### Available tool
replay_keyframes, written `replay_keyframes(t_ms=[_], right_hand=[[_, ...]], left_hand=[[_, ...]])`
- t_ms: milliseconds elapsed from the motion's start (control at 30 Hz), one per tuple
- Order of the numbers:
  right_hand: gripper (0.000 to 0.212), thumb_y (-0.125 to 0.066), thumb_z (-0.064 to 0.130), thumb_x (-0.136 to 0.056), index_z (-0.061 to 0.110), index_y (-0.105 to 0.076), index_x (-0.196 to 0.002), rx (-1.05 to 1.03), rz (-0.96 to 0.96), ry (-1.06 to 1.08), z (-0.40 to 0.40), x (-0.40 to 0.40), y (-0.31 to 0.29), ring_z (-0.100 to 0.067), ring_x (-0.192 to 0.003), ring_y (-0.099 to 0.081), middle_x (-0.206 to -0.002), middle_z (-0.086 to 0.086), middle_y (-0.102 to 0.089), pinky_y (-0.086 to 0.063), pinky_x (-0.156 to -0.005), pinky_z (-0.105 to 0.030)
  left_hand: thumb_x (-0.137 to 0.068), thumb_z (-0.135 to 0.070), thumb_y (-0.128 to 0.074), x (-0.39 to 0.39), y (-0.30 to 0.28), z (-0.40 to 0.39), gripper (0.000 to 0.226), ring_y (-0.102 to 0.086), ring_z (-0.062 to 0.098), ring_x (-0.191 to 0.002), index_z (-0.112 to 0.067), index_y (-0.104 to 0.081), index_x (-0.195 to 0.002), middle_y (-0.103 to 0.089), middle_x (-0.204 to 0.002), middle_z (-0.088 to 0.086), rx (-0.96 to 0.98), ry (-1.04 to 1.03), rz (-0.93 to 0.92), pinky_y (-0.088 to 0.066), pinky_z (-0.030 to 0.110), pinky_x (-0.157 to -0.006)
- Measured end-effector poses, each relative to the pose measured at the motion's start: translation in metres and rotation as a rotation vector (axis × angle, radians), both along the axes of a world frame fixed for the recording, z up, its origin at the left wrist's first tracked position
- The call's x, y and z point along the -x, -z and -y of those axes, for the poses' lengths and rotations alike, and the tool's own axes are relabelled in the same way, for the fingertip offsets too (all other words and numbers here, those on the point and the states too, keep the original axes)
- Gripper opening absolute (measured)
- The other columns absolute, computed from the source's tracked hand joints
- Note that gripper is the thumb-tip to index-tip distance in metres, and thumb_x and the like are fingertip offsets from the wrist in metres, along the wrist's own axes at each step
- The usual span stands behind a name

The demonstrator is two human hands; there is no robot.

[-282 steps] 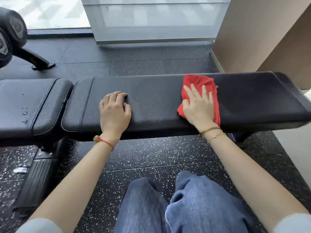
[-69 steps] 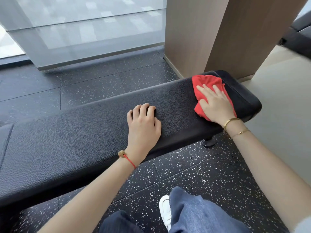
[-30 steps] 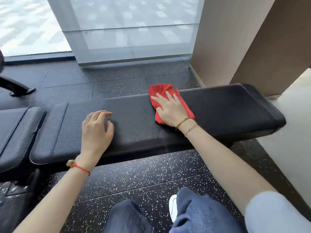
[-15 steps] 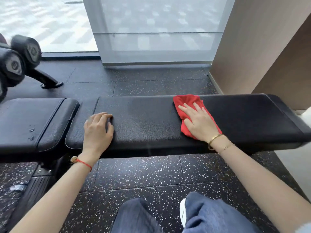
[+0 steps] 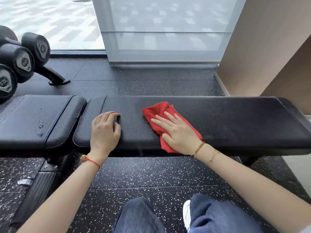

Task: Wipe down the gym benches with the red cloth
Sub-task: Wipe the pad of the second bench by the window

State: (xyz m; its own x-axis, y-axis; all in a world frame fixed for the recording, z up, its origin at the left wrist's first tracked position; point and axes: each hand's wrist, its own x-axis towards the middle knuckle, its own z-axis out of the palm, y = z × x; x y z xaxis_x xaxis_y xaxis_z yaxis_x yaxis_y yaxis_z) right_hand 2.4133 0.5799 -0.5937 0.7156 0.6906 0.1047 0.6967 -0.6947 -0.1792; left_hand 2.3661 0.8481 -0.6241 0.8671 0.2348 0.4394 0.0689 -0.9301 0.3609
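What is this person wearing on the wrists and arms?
The left hand has a red string bracelet with a small bead at the wrist. The right hand has two thin gold-coloured bracelets. Both forearms are bare. A pale sleeve edge barely shows on the right arm.

The right hand (image 5: 180, 132) lies flat, fingers spread, on the red cloth (image 5: 159, 113) atop the black counter (image 5: 235, 121). The left hand (image 5: 105, 130) rests on the counter, fingers curled. Dumbbells (image 5: 23, 56) stand far left.
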Motion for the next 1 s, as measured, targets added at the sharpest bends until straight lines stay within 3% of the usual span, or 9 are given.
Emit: replay_keyframes(t_ms=[133, 267, 433, 567, 667, 833, 900, 1000], right_hand=[[0.057, -0.041, 0.03, -0.096, 0.033, -0.027, -0.151, -0.004, -0.038, 0.252, 0.019, -0.035, 0.0, -0.021, -0.15, -0.012, -0.159, 0.008, -0.024, -0.004, -0.122, -0.042], [0.055, -0.035, 0.035, -0.098, 0.03, -0.025, -0.152, 0.033, -0.018, 0.392, -0.026, -0.067, -0.001, -0.026, -0.15, -0.01, -0.161, 0.005, -0.02, -0.002, -0.122, -0.044], [0.057, -0.035, 0.035, -0.098, 0.028, -0.024, -0.153, 0.054, 0.025, 0.165, -0.113, -0.044, 0.0, -0.026, -0.15, -0.011, -0.161, 0.003, -0.021, -0.001, -0.121, -0.045], [0.057, -0.037, 0.035, -0.097, 0.031, -0.023, -0.152, 0.038, -0.011, -0.008, -0.12, -0.03, 0.003, -0.022, -0.15, -0.01, -0.161, 0.006, -0.022, -0.002, -0.122, -0.044], [0.057, -0.04, 0.033, -0.097, 0.033, -0.025, -0.152, 0.001, -0.017, 0.08, -0.083, -0.046, 0.005, -0.019, -0.15, -0.011, -0.16, 0.009, -0.023, -0.003, -0.122, -0.043], [0.057, -0.035, 0.034, -0.097, 0.028, -0.024, -0.153, 0.034, -0.034, 0.464, -0.043, -0.09, 0.001, -0.024, -0.15, -0.011, -0.161, 0.004, -0.021, -0.001, -0.122, -0.045], [0.057, -0.034, 0.035, -0.098, 0.026, -0.023, -0.153, 0.042, -0.024, 0.487, -0.059, -0.091, 0.0, -0.026, -0.15, -0.011, -0.161, 0.001, -0.021, 0.0, -0.122, -0.046], [0.057, -0.035, 0.036, -0.097, 0.024, -0.025, -0.153, 0.047, 0.017, 0.359, -0.084, -0.07, 0.002, -0.024, -0.149, -0.015, -0.161, 0.0, -0.022, 0.0, -0.122, -0.044]], left_hand=[[-0.088, -0.019, -0.048, -0.001, 0.002, 0.001, 0.034, -0.053, 0.027, -0.12, -0.014, -0.063, -0.117, -0.063, -0.124, 0.006, -0.015, -0.01, -0.003, -0.035, 0.044, -0.109], [-0.087, -0.016, -0.052, -0.003, 0.003, 0.003, 0.029, -0.053, 0.027, -0.119, -0.015, -0.063, -0.115, -0.064, -0.121, 0.004, -0.019, -0.04, -0.008, -0.037, 0.046, -0.108], [-0.085, -0.019, -0.052, -0.004, 0.003, 0.002, 0.03, -0.053, 0.025, -0.119, -0.019, -0.063, -0.114, -0.064, -0.121, 0.001, -0.023, -0.063, -0.012, -0.036, 0.044, -0.107], [-0.084, -0.023, -0.048, -0.003, 0.002, -0.001, 0.035, -0.054, 0.023, -0.119, -0.02, -0.064, -0.115, -0.064, -0.123, -0.001, -0.027, -0.054, -0.005, -0.036, 0.042, -0.107], [-0.084, -0.022, -0.049, -0.002, 0.002, -0.003, 0.034, -0.053, 0.021, -0.12, -0.021, -0.065, -0.115, -0.064, -0.123, -0.002, -0.015, -0.043, 0.008, -0.034, 0.041, -0.107], [-0.084, -0.021, -0.05, -0.003, 0.001, 0.001, 0.033, -0.052, 0.022, -0.12, -0.02, -0.064, -0.114, -0.063, -0.123, -0.002, -0.014, -0.063, 0.001, -0.036, 0.043, -0.106], [-0.085, -0.022, -0.05, -0.003, 0.0, 0.002, 0.032, -0.052, 0.022, -0.12, -0.021, -0.063, -0.114, -0.063, -0.123, -0.003, -0.013, -0.068, -0.015, -0.035, 0.043, -0.107], [-0.084, -0.023, -0.049, -0.003, 0.0, 0.002, 0.033, -0.052, 0.023, -0.119, -0.021, -0.063, -0.114, -0.063, -0.122, -0.003, -0.009, -0.069, -0.022, -0.035, 0.043, -0.107]])
